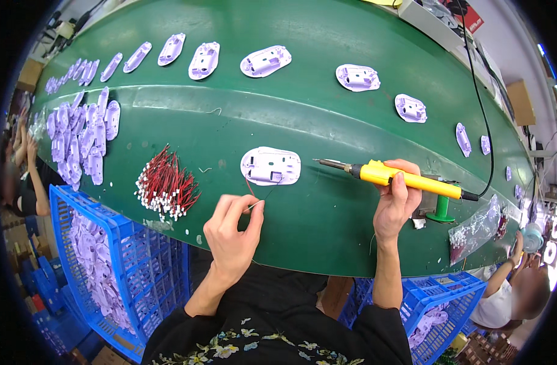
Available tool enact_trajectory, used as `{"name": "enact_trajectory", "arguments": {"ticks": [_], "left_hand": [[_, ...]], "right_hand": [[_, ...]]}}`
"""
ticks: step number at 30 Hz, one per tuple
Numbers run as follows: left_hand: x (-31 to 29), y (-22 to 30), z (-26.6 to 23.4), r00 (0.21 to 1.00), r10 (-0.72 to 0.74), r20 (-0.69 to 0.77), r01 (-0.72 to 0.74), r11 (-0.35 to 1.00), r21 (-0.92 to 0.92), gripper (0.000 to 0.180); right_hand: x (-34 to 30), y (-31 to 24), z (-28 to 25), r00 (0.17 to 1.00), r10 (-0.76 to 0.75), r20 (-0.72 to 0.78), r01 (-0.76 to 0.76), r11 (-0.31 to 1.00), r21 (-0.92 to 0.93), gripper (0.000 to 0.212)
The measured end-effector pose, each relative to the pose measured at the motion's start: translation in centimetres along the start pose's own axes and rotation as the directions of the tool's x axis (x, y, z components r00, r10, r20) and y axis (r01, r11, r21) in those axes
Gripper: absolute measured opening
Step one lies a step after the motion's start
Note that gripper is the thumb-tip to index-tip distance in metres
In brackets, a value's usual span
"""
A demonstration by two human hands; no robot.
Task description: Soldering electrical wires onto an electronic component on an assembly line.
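Observation:
My right hand [395, 198] grips a yellow soldering iron [406, 180], its metal tip pointing left toward a pale purple plastic shell [270, 166] on the green table. A gap separates the tip from the shell. Below the shell, my left hand [233, 228] pinches a thin wire between thumb and forefinger. A red wire [250, 187] and a dark wire [271, 192] run between the shell and these fingers. Which wires the fingertips actually hold is too small to tell apart. Left of the shell lies a pile of red wires with white connectors [167, 184].
More purple shells [266, 61] line the raised far strip; others are heaped [78, 135] at left. Blue crates [117, 255] of shells stand below the table edge. A green spool [441, 210] and plastic bag [477, 230] sit at right. The iron's black cord [486, 128] hangs down. Other people work at both sides.

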State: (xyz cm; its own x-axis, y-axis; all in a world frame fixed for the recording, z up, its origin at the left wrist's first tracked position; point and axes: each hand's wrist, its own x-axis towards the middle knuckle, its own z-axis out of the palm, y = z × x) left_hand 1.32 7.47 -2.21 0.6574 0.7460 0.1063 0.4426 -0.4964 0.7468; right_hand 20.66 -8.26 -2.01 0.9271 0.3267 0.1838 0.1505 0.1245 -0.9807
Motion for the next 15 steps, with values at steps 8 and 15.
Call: {"name": "enact_trajectory", "arguments": {"ticks": [8, 15], "left_hand": [[-0.8, -0.9, 0.2, 0.997, 0.067, -0.036, -0.068, 0.998, -0.017, 0.01], [0.0, 0.0, -0.4, 0.994, 0.105, 0.027, -0.105, 0.994, 0.015, 0.013]], "right_hand": [[-0.2, -0.2, 0.3, 1.0, -0.001, 0.021, 0.001, 1.0, -0.011, 0.023], [-0.5, -0.9, -1.4, 1.0, -0.021, 0.005, 0.021, 1.0, -0.004, 0.026]]}}
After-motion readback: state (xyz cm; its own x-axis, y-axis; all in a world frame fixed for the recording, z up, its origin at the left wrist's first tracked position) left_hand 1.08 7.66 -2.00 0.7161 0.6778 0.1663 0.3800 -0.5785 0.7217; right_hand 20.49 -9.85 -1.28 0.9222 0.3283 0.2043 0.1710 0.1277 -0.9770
